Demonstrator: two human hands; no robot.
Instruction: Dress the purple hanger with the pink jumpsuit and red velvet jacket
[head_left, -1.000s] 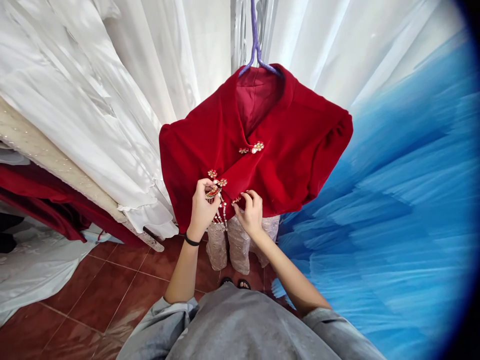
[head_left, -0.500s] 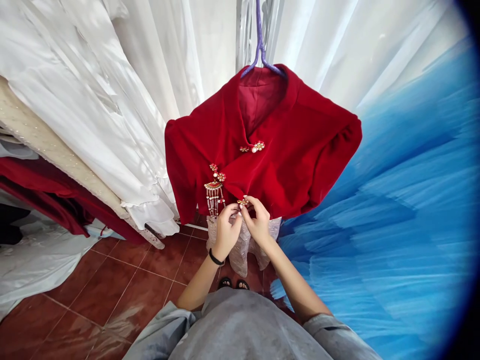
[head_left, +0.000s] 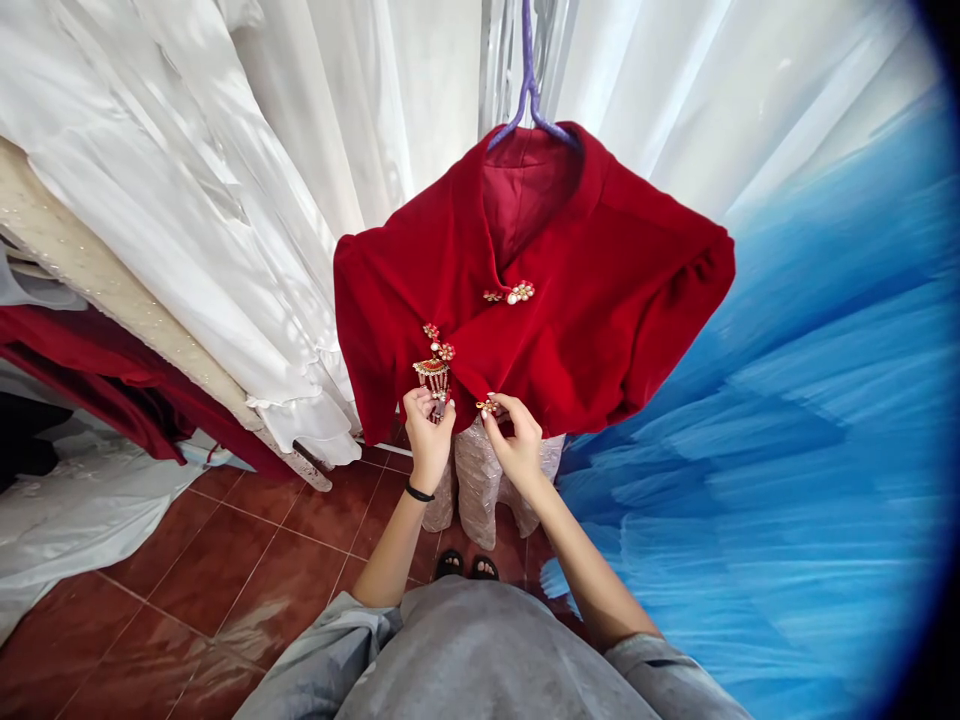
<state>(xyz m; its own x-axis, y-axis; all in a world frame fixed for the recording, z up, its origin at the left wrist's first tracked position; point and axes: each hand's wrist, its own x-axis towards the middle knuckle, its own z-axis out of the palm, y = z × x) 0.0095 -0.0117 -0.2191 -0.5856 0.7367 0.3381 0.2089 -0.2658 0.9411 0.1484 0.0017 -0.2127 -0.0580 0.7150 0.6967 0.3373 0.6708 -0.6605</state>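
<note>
A red velvet jacket (head_left: 555, 340) hangs in front of me on a purple hanger (head_left: 527, 85). Its front carries a jewelled flower clasp (head_left: 519, 292) below the collar and a fan-shaped brooch (head_left: 431, 368) with beaded strands at the left. My left hand (head_left: 429, 438) is closed around the lower beaded tassel (head_left: 438, 397), whose strands look bunched together. Pinched between thumb and fingers of my right hand (head_left: 517, 440) is a small gold jewelled clasp (head_left: 487, 405) at the jacket's lower front edge. The fingers partly cover it.
White gowns (head_left: 247, 230) hang on the left, with dark red garments (head_left: 112, 370) below. A blue tulle dress (head_left: 765, 470) fills the right side. Behind the jacket's hem is a pale shiny wrapped form (head_left: 480, 480) over red floor tiles (head_left: 255, 570).
My left hand has moved left from beside the small gold clasp to the beaded tassel, gathering its strands. My right hand keeps its pinch on the clasp.
</note>
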